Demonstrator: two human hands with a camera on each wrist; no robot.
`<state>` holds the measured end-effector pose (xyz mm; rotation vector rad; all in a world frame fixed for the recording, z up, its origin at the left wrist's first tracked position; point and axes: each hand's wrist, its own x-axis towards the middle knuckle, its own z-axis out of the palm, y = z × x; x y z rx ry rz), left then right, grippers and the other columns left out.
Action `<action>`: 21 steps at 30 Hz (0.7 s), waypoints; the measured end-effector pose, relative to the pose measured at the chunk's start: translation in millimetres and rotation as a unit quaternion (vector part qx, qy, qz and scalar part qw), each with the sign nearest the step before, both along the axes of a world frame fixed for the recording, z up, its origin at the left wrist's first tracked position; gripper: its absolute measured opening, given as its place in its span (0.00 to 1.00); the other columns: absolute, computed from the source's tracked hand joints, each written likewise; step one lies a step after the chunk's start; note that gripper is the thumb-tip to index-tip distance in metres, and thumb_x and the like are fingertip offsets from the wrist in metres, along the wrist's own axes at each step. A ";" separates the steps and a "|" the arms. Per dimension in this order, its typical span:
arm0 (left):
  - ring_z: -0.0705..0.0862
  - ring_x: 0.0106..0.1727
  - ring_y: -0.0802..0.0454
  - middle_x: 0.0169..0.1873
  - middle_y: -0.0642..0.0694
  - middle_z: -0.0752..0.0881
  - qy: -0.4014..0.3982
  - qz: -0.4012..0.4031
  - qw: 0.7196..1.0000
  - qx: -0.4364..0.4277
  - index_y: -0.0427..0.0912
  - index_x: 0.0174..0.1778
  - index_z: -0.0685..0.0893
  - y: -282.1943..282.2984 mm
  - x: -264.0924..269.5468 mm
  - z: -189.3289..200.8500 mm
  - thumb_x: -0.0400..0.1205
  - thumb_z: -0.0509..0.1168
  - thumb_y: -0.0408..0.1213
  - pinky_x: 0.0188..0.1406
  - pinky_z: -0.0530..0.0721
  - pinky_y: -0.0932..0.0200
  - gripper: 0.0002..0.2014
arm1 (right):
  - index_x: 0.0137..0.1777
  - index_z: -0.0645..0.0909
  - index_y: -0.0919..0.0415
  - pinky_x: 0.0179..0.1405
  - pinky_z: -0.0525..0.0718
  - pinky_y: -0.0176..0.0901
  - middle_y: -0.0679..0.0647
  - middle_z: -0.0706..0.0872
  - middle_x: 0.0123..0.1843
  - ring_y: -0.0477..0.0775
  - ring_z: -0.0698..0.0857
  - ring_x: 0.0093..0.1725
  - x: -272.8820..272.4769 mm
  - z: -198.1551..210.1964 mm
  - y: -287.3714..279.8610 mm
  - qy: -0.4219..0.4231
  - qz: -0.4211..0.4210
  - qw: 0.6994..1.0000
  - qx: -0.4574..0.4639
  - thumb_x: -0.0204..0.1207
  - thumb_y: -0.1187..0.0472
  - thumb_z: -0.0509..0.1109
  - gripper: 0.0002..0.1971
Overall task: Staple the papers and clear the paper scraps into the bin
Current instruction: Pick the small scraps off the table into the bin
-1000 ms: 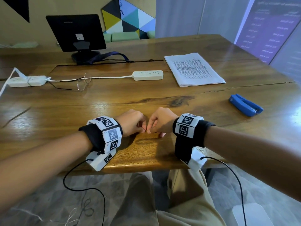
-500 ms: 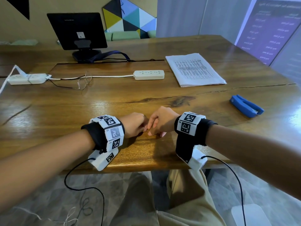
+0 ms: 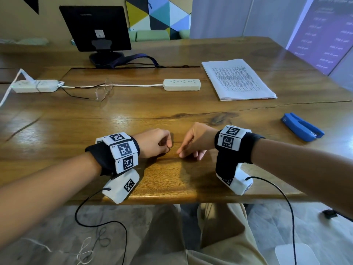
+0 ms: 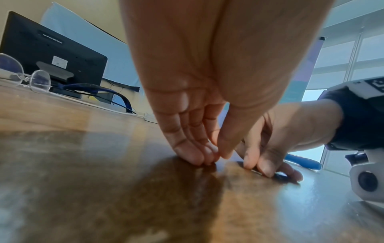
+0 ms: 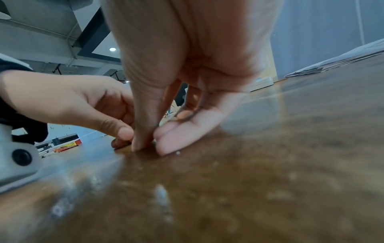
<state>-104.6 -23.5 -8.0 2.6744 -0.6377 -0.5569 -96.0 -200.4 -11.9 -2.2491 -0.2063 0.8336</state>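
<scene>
Both my hands down at the near table edge, fingertips on the wood.
Left to right: 2 power strips (image 3: 35,86) (image 3: 181,84), 1 pair of glasses (image 3: 102,91), left hand (image 3: 155,143) fingers curled with thumb against fingertips, anything pinched too small to tell; right hand (image 3: 194,141) fingers relaxed, touching the table (image 3: 133,115); 1 paper stack (image 3: 237,79) far right, 1 blue stapler (image 3: 301,126) beyond it.

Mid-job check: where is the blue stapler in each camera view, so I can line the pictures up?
Head: the blue stapler lies on the table at the right edge, right of the right hand.
Left wrist: only a blue sliver shows, low right, behind the right hand's fingers.
Right wrist: not in view.
Shared landmark: the paper stack, upper right in the head view and top right in the right wrist view.
</scene>
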 end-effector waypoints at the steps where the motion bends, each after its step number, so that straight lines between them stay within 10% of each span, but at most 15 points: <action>1: 0.80 0.49 0.53 0.47 0.51 0.83 0.001 0.001 1.000 -0.003 0.48 0.47 0.78 -0.1 0.5 -0.9 0.82 0.64 0.37 0.42 0.75 0.63 0.01 | 0.47 0.90 0.60 0.30 0.89 0.37 0.51 0.86 0.27 0.45 0.80 0.26 0.0 -0.3 0.1 0.000 -0.003 1.000 -0.002 0.66 0.64 0.80 0.09; 15: 0.83 0.51 0.50 0.49 0.48 0.86 0.008 -0.008 1.000 -0.001 0.48 0.47 0.82 -6.1 -2.6 3.4 0.81 0.66 0.40 0.54 0.82 0.53 0.02 | 0.45 0.83 0.58 0.34 0.89 0.38 0.55 0.84 0.40 0.46 0.84 0.32 -15.1 9.7 -9.1 -0.040 0.073 0.996 -0.028 0.77 0.63 0.70 0.02; 21: 0.81 0.41 0.62 0.40 0.56 0.84 -0.024 -0.056 0.995 -0.083 0.49 0.45 0.82 -30.6 -22.5 16.8 0.81 0.65 0.41 0.36 0.75 0.70 0.02 | 0.43 0.76 0.58 0.38 0.90 0.44 0.51 0.81 0.38 0.45 0.84 0.34 -59.6 21.3 -63.6 -0.080 -0.001 0.995 0.057 0.81 0.64 0.63 0.05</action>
